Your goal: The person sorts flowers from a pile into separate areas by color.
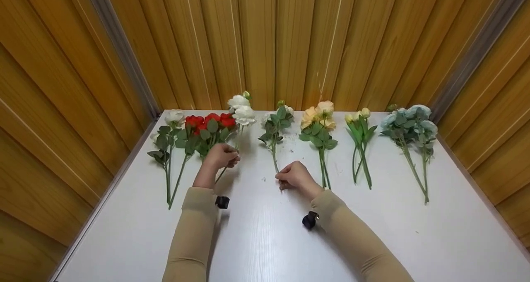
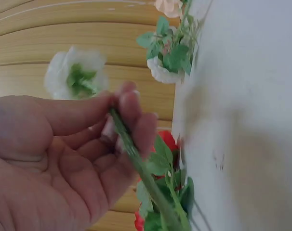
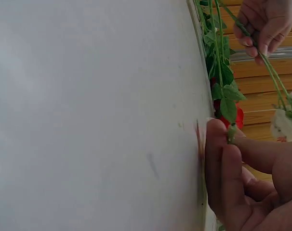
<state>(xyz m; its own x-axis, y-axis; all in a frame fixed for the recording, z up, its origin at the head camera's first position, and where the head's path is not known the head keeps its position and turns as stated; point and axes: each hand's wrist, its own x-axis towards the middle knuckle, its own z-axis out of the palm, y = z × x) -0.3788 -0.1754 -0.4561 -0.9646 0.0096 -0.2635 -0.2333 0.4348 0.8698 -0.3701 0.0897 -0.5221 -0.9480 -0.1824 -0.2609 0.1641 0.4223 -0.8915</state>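
My left hand (image 1: 223,155) pinches the green stem (image 2: 146,178) of a white artificial flower (image 1: 243,115) between thumb and fingers. Its white blooms and small bud stand above the hand, raised off the table in the left wrist view. Below my fingers the stem slants down to the left. My right hand (image 1: 295,175) pinches the lower end of another stem (image 3: 231,134), close over the table. That stem belongs to a leafy flower (image 1: 274,128) with pale blooms partly hidden behind its green leaves. Red roses (image 1: 211,120) lie just left of the raised white flower.
On the white table (image 1: 256,232), a white flower (image 1: 174,117) lies at far left. To the right lie peach flowers (image 1: 325,108), yellow tulips (image 1: 360,120) and pale blue flowers (image 1: 418,116). Wood-patterned panels (image 1: 290,46) stand along the back and sides.
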